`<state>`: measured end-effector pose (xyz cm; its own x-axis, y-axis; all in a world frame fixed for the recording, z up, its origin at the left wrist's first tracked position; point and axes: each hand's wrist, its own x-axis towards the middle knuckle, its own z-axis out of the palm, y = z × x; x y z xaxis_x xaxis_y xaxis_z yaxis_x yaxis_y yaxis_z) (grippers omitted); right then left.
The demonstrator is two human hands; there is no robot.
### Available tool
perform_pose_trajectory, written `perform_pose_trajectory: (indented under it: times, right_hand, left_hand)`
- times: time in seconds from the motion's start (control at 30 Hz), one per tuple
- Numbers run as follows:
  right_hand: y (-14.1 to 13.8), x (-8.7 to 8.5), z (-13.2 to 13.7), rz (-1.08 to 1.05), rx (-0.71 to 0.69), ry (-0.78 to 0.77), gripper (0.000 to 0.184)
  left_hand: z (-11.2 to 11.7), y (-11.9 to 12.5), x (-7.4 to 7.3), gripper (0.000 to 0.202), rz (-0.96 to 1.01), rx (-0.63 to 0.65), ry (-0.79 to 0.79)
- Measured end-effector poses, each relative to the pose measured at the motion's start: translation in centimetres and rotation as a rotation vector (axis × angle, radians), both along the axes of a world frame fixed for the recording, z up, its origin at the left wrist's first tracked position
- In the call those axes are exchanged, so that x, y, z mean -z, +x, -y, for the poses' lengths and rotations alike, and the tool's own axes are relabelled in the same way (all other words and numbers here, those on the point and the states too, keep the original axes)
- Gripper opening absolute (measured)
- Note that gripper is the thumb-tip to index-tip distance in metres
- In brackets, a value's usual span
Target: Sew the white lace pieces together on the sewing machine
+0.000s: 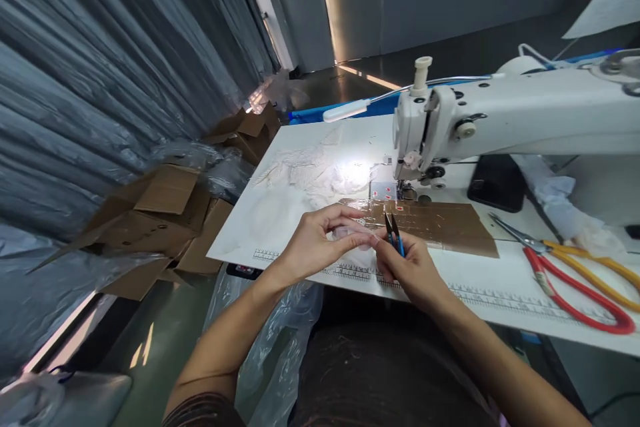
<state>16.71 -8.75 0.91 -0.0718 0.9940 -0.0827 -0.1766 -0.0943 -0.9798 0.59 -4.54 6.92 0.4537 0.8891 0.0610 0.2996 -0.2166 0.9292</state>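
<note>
My left hand [320, 240] is closed, its fingers pinching a small pale translucent piece of fabric [350, 235] just above the front edge of the white sewing table [300, 147]. My right hand [407, 267] is closed around small thread snips with blue handles [394, 232], blades pointing up and away, right beside the fabric piece. The two hands touch at the fingertips. More white lacy fabric [315, 177] lies under the lamp light further back.
A white sewing machine [500, 120] stands at the right, with its needle area near a brown taped patch [440, 223]. Red and yellow scissors [575, 280] lie at the right. A black phone [495, 183] sits behind. Cardboard boxes [165, 213] and plastic sheeting lie at the left.
</note>
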Motion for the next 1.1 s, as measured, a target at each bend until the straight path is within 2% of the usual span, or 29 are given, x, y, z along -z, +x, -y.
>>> perform_pose_trajectory:
  times: [0.13, 0.23, 0.33, 0.47, 0.63, 0.73, 0.83, 1.1]
  right_hand:
    - [-0.5, 0.7, -0.7, 0.040, -0.061, -0.030, 0.039]
    - [-0.2, 1.3, -0.7, 0.150, -0.048, -0.027, 0.039]
    - [0.3, 1.7, -0.3, 0.244, -0.001, -0.008, 0.041]
    - [0.7, 1.7, 0.9, 0.297, -0.008, -0.014, 0.046]
    - [0.5, 1.3, 2.3, 0.226, -0.060, -0.101, 0.055]
    - [0.3, 1.5, 2.5, 0.226, -0.054, -0.120, 0.054]
    - [0.0, 1.7, 2.2, 0.292, -0.060, -0.083, 0.050]
    - [0.0, 1.9, 1.6, 0.497, -0.064, 0.151, 0.039]
  left_hand:
    - [-0.2, -0.9, 0.9, 0.031, 0.010, -0.089, -0.098]
    - [-0.4, -1.2, 1.6, 0.028, 0.056, -0.121, -0.155]
    - [-0.4, -1.2, 2.1, 0.030, 0.090, -0.102, -0.214]
    - [0.0, -1.4, 2.6, 0.038, 0.106, -0.040, -0.301]
    - [0.4, -1.4, 3.0, 0.042, 0.109, -0.012, -0.357]
    - [0.3, -1.3, 2.8, 0.042, 0.086, -0.034, -0.382]
    - [0.3, -1.3, 2.7, 0.043, 0.074, -0.053, -0.398]
    - [0.5, -1.5, 2.8, 0.047, 0.047, -0.049, -0.345]
